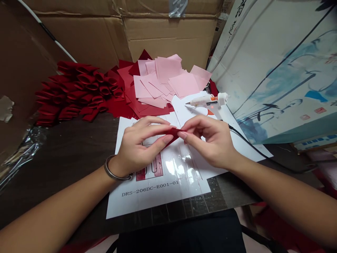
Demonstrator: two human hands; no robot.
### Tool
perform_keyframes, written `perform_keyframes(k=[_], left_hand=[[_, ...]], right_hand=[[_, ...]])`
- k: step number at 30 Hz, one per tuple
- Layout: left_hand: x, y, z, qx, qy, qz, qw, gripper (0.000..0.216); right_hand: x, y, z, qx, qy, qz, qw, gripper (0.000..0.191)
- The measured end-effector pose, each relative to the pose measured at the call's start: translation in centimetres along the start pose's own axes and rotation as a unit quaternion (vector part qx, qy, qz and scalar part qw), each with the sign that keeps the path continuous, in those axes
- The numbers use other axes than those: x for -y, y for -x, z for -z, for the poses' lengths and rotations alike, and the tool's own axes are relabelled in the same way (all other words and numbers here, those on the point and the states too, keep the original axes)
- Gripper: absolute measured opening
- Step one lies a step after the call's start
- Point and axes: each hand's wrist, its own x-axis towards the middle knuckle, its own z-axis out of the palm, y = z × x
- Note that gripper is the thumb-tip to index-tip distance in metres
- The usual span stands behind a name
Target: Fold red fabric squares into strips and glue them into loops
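Between my two hands is a small dark red piece (173, 136), folded or rolled, of paper or cloth; I cannot tell which. My left hand (140, 142), with a grey bracelet at the wrist, pinches its left end between thumb and fingers. At the other end, my right hand (212, 142) grips it with thumb and index finger. Both hands are above a printed white sheet (158, 202) under clear film. A white glue gun (207, 102) rests beyond my right hand, its nozzle toward the left.
Rolled red pieces (79, 89) are heaped at the back left. Pink squares (165, 75) lie over flat red squares (129, 84) at the back. Cardboard (171, 31) stands behind. A painted white panel (284, 77) borders the right, and a black cord (252, 144) crosses the dark table (86, 140).
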Motion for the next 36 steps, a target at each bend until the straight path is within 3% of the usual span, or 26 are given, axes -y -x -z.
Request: perform_keyframes(k=[3,6,11,13,20,27,30,36], left_hand=[[0.1,-0.1,0.0,0.049,0.054,0.077,0.994,0.017],[0.2,-0.1,-0.2,0.076,0.107,0.146,0.980,0.016],[0.0,-0.1,-0.3,0.089,0.118,0.153,0.977,0.011],[0.0,-0.2,-0.2,0.083,0.117,0.154,0.978,0.011],[0.4,-0.3,-0.2,0.039,0.207,0.263,0.941,0.021],[0.0,-0.4,-0.2,-0.039,0.186,0.304,0.934,0.022],[-0.4,-0.6,-0.2,-0.046,0.175,0.328,0.927,0.019],[0.0,-0.5,-0.2,-0.052,0.207,0.359,0.909,0.019]], right_hand=[[-0.1,-0.4,0.0,0.002,-0.107,-0.086,0.991,0.013],[-0.2,-0.6,-0.1,0.003,-0.164,-0.128,0.978,0.017],[-0.1,-0.4,-0.3,0.063,-0.169,-0.142,0.973,0.012],[-0.1,-0.4,-0.3,0.069,-0.177,-0.144,0.971,0.012],[-1.6,-1.0,-0.2,-0.042,-0.205,-0.139,0.968,0.018],[-1.0,-0.6,0.0,-0.025,-0.190,-0.173,0.966,0.009],[-0.7,-0.6,0.1,-0.010,-0.171,-0.190,0.967,0.010],[-0.8,-1.0,0.0,-0.052,-0.169,-0.188,0.966,0.013]])
